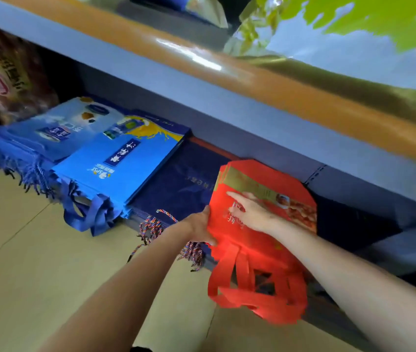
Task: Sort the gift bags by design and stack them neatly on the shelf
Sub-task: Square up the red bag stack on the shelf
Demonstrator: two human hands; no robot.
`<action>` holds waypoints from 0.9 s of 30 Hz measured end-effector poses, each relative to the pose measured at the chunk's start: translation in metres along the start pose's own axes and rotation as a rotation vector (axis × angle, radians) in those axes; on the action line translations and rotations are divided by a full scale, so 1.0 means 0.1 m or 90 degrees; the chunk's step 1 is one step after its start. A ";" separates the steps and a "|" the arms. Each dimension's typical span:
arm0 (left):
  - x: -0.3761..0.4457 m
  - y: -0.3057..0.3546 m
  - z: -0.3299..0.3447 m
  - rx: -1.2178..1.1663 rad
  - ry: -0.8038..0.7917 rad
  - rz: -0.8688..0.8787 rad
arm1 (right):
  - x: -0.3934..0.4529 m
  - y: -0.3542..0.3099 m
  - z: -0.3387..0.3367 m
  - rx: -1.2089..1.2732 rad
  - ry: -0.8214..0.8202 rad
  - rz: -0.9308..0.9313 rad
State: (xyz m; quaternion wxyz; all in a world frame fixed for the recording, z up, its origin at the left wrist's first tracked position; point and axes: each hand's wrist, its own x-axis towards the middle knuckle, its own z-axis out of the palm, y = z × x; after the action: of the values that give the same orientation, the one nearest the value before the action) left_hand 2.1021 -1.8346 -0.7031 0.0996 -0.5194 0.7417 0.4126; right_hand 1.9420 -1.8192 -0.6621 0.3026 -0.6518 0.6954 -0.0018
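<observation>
The left grip (200, 226) clasps the near-left edge of the red bags (260, 212), thumb on top and fingers apparently curled beneath, while the right grip (249, 212) lies flat and unclenched on the top bag, index finger stretched toward the gold band; one hand seems to steer the pile and the other to press it flat so the edges line up. The red bags sit on the shelf (354, 227) with their handles hanging over its front lip, probably so that each pile can be pulled out by the loops. Taking the red bags as the landmark: just to their left, and seemingly partly under them, lies the navy pile (179, 184), its twisted cords dangling the same way; further left is the bright blue pile (115, 166), and beyond that the pale blue pile (57, 133). Each design has its own pile, so the sorting looks far along. Above the red bags runs the grey upper shelf edge (202, 97), and below them is the tan floor (36, 250).
</observation>
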 end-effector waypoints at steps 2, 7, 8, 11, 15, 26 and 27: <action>0.09 -0.08 -0.08 -0.051 -0.053 0.014 | 0.28 -0.08 0.00 0.008 0.031 -0.024; 0.23 -0.19 -0.34 -0.086 -0.158 0.077 | 0.70 -0.14 -0.13 -0.205 -0.046 -0.072; 0.23 -0.21 -0.37 -0.104 -0.176 0.095 | 0.75 -0.13 -0.16 -0.237 -0.066 -0.065; 0.27 -0.28 -0.33 -0.156 -0.179 0.144 | 0.85 -0.09 -0.22 -0.297 -0.077 -0.045; 0.41 -0.41 -0.19 -0.228 -0.161 0.217 | 0.89 -0.04 -0.12 -0.230 -0.027 0.016; 0.31 -0.56 -0.08 -0.166 -0.207 0.323 | -0.57 -0.27 0.12 -0.149 -0.039 0.135; 0.25 -0.55 -0.10 -0.136 -0.202 0.313 | -0.72 -0.28 0.13 -0.186 -0.062 0.140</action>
State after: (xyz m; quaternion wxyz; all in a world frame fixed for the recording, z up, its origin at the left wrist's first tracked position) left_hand 2.1407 -1.8658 -0.7388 0.0562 -0.2611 0.7729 0.5756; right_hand 1.9705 -1.7528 -0.6311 0.2365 -0.6081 0.7399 0.1636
